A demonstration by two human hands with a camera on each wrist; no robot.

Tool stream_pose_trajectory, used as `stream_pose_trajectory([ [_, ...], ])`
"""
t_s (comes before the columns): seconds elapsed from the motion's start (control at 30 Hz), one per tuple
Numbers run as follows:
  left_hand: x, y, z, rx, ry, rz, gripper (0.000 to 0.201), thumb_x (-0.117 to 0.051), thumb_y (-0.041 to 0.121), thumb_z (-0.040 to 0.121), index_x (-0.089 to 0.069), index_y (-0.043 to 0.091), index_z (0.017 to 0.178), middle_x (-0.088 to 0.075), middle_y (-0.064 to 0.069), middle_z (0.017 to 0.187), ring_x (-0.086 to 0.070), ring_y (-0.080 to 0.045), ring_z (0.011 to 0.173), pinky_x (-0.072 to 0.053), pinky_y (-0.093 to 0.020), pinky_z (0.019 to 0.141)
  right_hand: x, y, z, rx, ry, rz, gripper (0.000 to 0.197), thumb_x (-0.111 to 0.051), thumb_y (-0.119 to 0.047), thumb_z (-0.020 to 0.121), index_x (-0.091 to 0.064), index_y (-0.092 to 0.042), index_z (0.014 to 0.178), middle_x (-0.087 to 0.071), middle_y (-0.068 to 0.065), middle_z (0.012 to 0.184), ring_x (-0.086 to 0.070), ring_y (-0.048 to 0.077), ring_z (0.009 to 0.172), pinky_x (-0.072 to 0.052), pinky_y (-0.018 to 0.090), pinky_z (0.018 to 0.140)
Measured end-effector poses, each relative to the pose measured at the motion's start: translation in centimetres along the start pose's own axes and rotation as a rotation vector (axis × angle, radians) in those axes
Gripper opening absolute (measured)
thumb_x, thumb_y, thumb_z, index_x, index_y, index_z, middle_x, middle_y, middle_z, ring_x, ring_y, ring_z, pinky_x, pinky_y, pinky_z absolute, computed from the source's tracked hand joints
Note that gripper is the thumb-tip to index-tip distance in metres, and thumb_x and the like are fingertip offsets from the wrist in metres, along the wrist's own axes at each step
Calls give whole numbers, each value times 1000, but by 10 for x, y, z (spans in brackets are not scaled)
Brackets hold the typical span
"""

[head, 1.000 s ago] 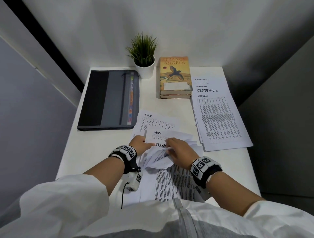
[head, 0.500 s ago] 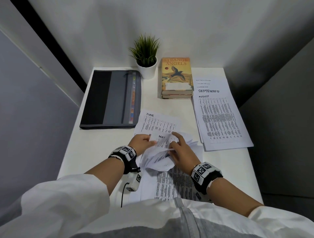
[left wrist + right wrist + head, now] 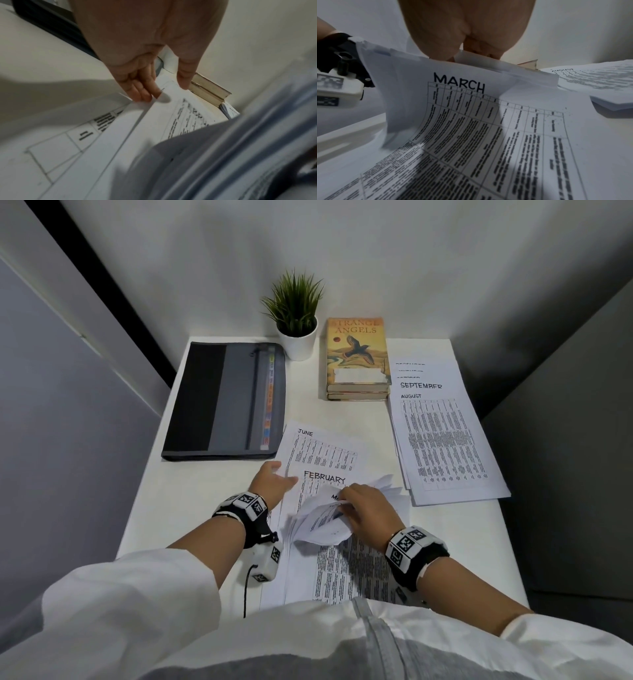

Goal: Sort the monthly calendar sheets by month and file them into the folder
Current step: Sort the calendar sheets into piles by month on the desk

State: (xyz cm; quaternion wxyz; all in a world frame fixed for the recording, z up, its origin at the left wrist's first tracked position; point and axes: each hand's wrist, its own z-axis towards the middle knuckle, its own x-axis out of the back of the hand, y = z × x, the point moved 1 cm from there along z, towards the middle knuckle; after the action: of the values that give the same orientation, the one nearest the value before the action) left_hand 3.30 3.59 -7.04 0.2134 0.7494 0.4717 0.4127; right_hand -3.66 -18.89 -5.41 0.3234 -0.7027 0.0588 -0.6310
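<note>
Right hand (image 3: 364, 510) pinches curled sheets, top one headed MARCH (image 3: 458, 83), just right of the flat FEBRUARY sheet (image 3: 324, 478). Left hand (image 3: 270, 482), fingers relaxed, rests beside FEBRUARY; JUNE sheet (image 3: 320, 451) behind it.

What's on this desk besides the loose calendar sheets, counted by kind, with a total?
Folders: 1, the grey folder, lying closed.
Books: 2, the stacked books.
Potted plants: 1, the potted plant.
Total: 4.
</note>
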Motion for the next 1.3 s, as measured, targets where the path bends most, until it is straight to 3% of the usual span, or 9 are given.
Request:
stream_pose_trajectory([
  [0.07,-1,-1,-1,-81,-37,73,17,-69,26,87,-61,15,97,-59,3,84,-56,-12,76,-43,-26,72,2,2,3,-8,-37,8,18,-63,-21,86,-60,-16,102,-59,2,107,-56,23,91,-48,38,80],
  [0.2,-7,0,-6,-166,-181,74,33,-70,13,85,-51,15,58,-44,6,56,-39,-7,51,-36,-20,55,3,6,10,-29,-78,16,20,-63,-22,85,-60,-15,104,-39,6,146,-54,27,110,-49,39,88],
  [0.33,-9,1,-14,-88,-372,-6,18,-64,18,90,-65,8,76,-57,-4,72,-49,-11,58,-42,-23,64,9,9,17,57,-99,-26,26,-65,-21,85,-62,-14,109,-54,6,134,-45,28,123,-44,42,97],
  [0.43,-3,0,-9,-117,-133,-18,36,-58,49,92,-71,17,85,-69,6,85,-60,-7,74,-45,-26,75,12,8,17,73,-84,-53,22,-65,-23,85,-64,-16,106,-65,1,106,-52,27,113,-45,40,90],
  [0.6,8,-5,0,-81,127,-15,37,-64,21,90,-56,15,126,-58,-6,123,-57,-20,113,-44,-33,99,10,6,14,36,-102,4,21,-64,-21,84,-62,-19,105,-62,-2,99,-56,21,91,-44,34,85],
  [0.7,8,-7,3,-80,27,5,11,-66,23,90,-64,15,96,-65,-1,92,-61,-20,87,-47,-27,80,9,6,12,28,-104,29,21,-64,-20,85,-61,-18,106,-59,-1,106,-55,22,94,-45,33,83],
  [0.8,5,-8,-1,-118,-48,50,40,-67,27,89,-47,24,54,-42,15,47,-39,-10,48,-31,-21,49,10,5,14,31,-98,40,18,-63,-18,87,-63,-16,105,-55,3,126,-57,24,101,-45,34,88],
  [1.0,3,-8,-8,-160,-98,-15,13,-76,24,82,-74,18,93,-74,8,88,-67,-5,78,-49,-15,65,9,5,18,41,-107,31,21,-63,-16,86,-64,-15,108,-54,4,133,-52,26,111,-43,36,94],
  [1.3,3,-14,0,-114,38,-77,43,-65,25,90,-37,18,58,-33,5,54,-28,-13,51,-22,-26,53,10,3,12,53,-82,18,21,-63,-17,83,-62,-16,104,-57,-1,102,-52,21,93,-47,37,82],
])
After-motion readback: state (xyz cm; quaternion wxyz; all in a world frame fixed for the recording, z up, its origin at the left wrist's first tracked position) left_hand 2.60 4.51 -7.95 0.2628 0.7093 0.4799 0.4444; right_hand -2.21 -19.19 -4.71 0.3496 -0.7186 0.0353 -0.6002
